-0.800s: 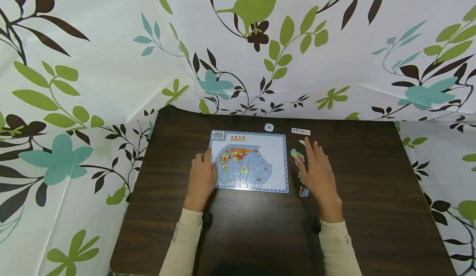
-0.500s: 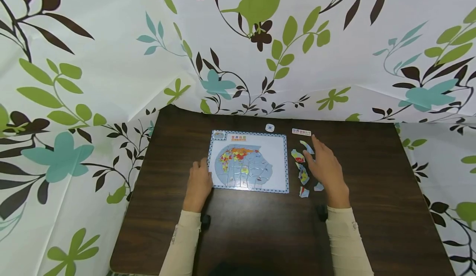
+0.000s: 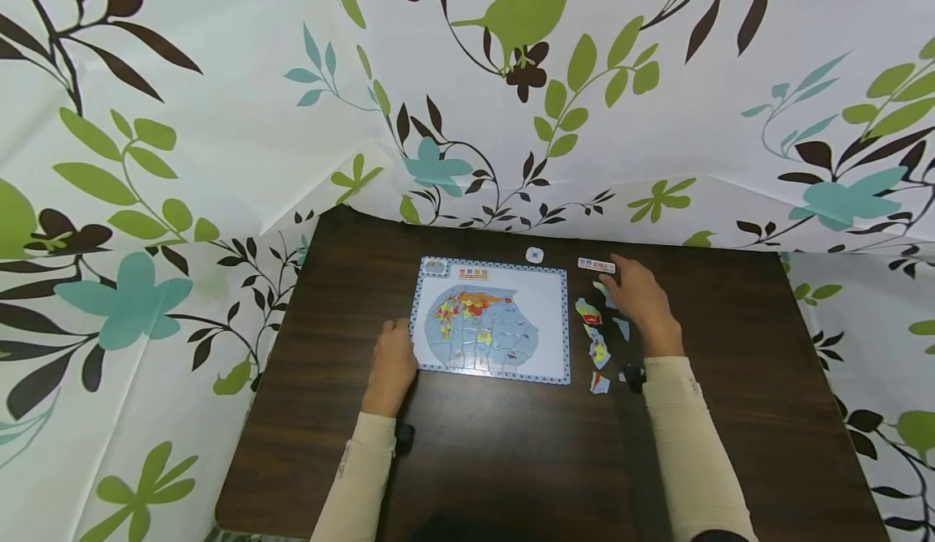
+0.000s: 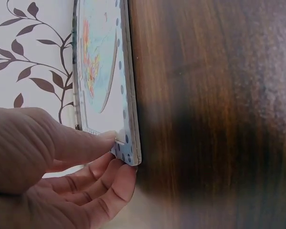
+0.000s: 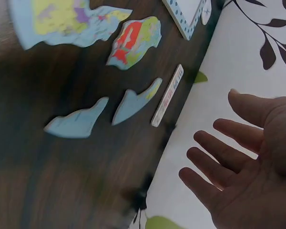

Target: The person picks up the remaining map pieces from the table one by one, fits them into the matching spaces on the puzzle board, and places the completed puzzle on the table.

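Observation:
A world map jigsaw board (image 3: 553,303) lies on the table, its oval partly filled with pieces. My left hand (image 3: 392,367) is at its left edge; in the left wrist view the thumb (image 4: 88,145) lies on the dotted border and curled fingers sit at the corner, pinching it. My right hand (image 3: 646,303) hovers right of the board, near the title strip (image 3: 596,264). In the right wrist view its fingers (image 5: 219,152) are spread and relaxed, holding nothing. Loose jigsaw pieces include a red-green piece (image 5: 136,40) and two pale blue ones, one with a yellow tip (image 5: 131,105).
A small white compass tile (image 3: 535,255) lies behind the board. More loose pieces, including a yellow-and-blue one (image 3: 597,347), form a rough column to the board's right. Behind the dark wooden table (image 3: 511,461) hangs a leaf-patterned cloth (image 3: 467,55).
My right hand has moved right and forward from over the loose pieces to the title strip, uncovering several pieces. My left hand has slid slightly back along the board's left edge.

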